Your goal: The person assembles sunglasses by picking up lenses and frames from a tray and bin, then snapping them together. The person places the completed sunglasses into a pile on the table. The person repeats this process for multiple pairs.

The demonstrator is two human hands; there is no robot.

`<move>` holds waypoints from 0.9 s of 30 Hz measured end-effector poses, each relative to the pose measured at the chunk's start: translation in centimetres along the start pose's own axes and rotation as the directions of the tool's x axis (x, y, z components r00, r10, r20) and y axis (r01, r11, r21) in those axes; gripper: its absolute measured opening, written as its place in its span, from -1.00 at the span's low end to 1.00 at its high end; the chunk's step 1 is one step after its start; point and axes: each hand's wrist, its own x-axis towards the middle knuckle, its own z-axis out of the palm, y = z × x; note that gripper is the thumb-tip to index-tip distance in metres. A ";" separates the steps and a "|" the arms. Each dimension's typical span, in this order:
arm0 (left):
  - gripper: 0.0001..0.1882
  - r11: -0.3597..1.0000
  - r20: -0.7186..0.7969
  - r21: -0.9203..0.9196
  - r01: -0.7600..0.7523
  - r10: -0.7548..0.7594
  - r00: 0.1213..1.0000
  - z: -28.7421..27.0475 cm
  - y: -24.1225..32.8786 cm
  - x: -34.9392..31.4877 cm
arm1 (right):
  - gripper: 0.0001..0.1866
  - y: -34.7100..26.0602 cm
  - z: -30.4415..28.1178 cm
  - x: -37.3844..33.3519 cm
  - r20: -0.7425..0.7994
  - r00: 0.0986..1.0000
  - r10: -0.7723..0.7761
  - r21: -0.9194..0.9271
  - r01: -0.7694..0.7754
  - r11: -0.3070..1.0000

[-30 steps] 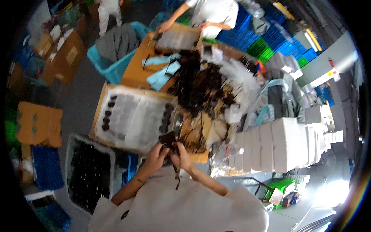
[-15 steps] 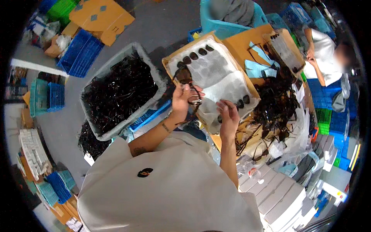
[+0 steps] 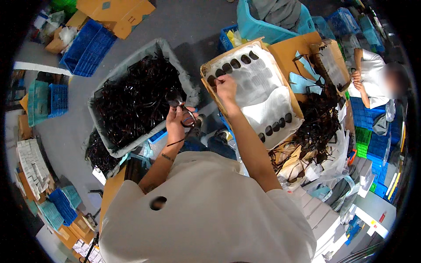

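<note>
L hand (image 3: 176, 126): fingers closed round a pair of glasses (image 3: 176, 103), dark lens at approx 12 o'clock of the fingertips, loop of the arms out at 2. Glasses overlap the bin edge in view, can't tell if touching

R hand (image 3: 226, 89): at 2 o'clock from L hand, narrow, fingertips bunched at the end piece of a row of dark lenses (image 3: 227, 68). Can't tell if it's gripping that one or just touching

Under R hand: cardboard box (image 3: 283, 74), white sheet (image 3: 252, 101) inside. Approx 6 lenses in a row along its 11 o'clock side, approx 5 more along its 5 o'clock side, bare sheet btwn the rows

From L hand, 10 o'clock: bin (image 3: 190, 83) w/ grey liner, full of tangled dark frames (image 3: 136, 94). Further out, 10-11: blue crate (image 3: 90, 48)

From R hand: pale blue cloths (image 3: 301, 83) at 3, w/ glasses lying on/by them; heap of dark glasses (image 3: 318, 125) at 4, next to the box; stack of white boxes (image 3: 313, 210) at 5; lt blue basket (image 3: 263, 25) w/ grey cloth (image 3: 278, 13) at 1

Far out at 3: co-worker in white top (image 3: 372, 65), hands close together
</note>
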 end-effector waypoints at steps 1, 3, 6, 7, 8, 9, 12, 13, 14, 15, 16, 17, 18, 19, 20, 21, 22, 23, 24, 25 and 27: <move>-0.72 1.000 0.000 0.003 0.007 -0.007 1.000 0.2 0.3 -0.2 | -0.82 -0.4 -0.1 -0.5 -0.016 0.998 -0.059 -0.138 0.056 0.989; -0.73 0.999 0.012 -0.027 0.037 -0.036 0.999 0.8 1.1 -0.3 | -0.85 -1.0 -0.3 -1.2 0.074 0.996 -0.059 -0.258 0.076 0.963; -0.66 0.985 0.063 0.144 0.091 -0.101 0.993 1.3 1.2 0.2 | -0.87 -1.0 -2.1 -1.6 0.139 0.982 -0.130 -0.233 0.160 0.959; -0.63 0.980 0.047 0.184 0.074 -0.084 0.995 3.1 2.3 -0.5 | -0.87 -2.5 -3.2 -1.6 0.178 0.984 -0.031 -0.183 0.064 0.981; -0.66 0.963 0.156 0.268 0.004 -0.048 0.987 2.7 2.3 -0.1 | -0.89 -5.8 -4.8 -2.3 0.050 0.999 0.001 -0.062 0.002 0.998; -0.70 0.934 0.288 0.346 -0.093 -0.012 0.957 3.6 2.7 0.5 | -0.89 -5.5 -5.3 -2.4 -0.056 0.995 -0.085 -0.009 0.084 0.996; -0.70 0.661 0.499 0.669 -0.339 -0.063 0.864 7.7 6.2 0.5 | -0.71 -12.3 -15.6 -6.3 -0.116 0.950 -0.291 0.246 0.312 0.918; -0.77 0.466 0.519 0.789 -0.401 -0.156 0.840 9.2 7.6 0.5 | -0.67 -13.0 -17.9 -7.3 -0.190 0.858 -0.478 0.183 0.509 0.841; -0.80 0.295 0.691 0.700 -0.650 -0.053 0.721 11.1 8.5 0.2 | -0.63 -11.6 -19.6 -8.4 -0.040 0.836 -0.548 0.184 0.545 0.818; -0.81 0.097 0.831 0.554 -0.827 0.007 0.557 13.1 8.9 -0.4 | -0.60 -10.1 -21.2 -9.4 0.121 0.795 -0.595 0.193 0.569 0.799; -0.82 0.161 0.889 0.458 -0.874 -0.074 0.452 15.2 8.8 -0.6 | -0.62 -9.5 -23.1 -10.6 0.301 0.833 -0.463 0.100 0.456 0.885; -0.81 0.229 0.929 0.366 -0.902 -0.154 0.338 17.2 8.5 -1.1 | -0.64 -9.1 -24.9 -11.9 0.457 0.839 -0.296 -0.008 0.337 0.942; -0.81 0.328 0.922 0.373 -0.868 -0.238 0.306 18.7 7.8 -1.7 | -0.66 -9.2 -26.5 -12.9 0.450 0.864 -0.225 -0.014 0.258 0.966; -0.78 0.337 0.830 0.513 -0.790 -0.428 0.357 20.2 8.2 -2.6 | -0.67 -9.6 -27.8 -14.1 0.449 0.880 -0.154 -0.015 0.180 0.984; -0.72 0.578 0.884 0.467 -0.670 -0.327 0.334 18.8 5.9 -1.1 | -0.69 -9.6 -28.7 -14.9 0.451 0.888 -0.085 -0.015 0.103 0.995; -0.66 0.774 0.914 0.373 -0.511 -0.213 0.345 17.3 3.2 0.5 | -0.74 -8.4 -28.7 -15.7 0.365 0.925 -0.103 0.205 0.028 0.978; -0.62 0.795 0.904 0.393 -0.462 -0.244 0.350 17.7 1.1 0.9 | -0.78 -5.9 -28.0 -16.9 0.273 0.959 -0.074 0.411 -0.046 0.911; -0.58 0.814 0.890 0.420 -0.400 -0.284 0.357 18.0 -1.3 0.7 | -0.81 -4.3 -27.5 -18.2 0.190 0.982 -0.013 0.601 -0.106 0.792; -0.54 0.821 0.865 0.460 -0.338 -0.330 0.378 17.8 -3.1 0.1 | -0.87 -5.0 -27.7 -19.4 0.107 0.990 0.094 0.558 -0.138 0.819; -0.50 0.826 0.842 0.492 -0.275 -0.372 0.391 18.1 -4.1 -1.4 | -0.85 -4.1 -26.8 -20.0 0.093 0.985 0.142 0.627 -0.169 0.760; -0.59 0.801 0.831 0.530 -0.277 -0.425 0.360 18.2 -4.5 -6.1 | -0.78 -4.9 -26.0 -21.7 -0.009 0.986 0.168 0.496 -0.141 0.857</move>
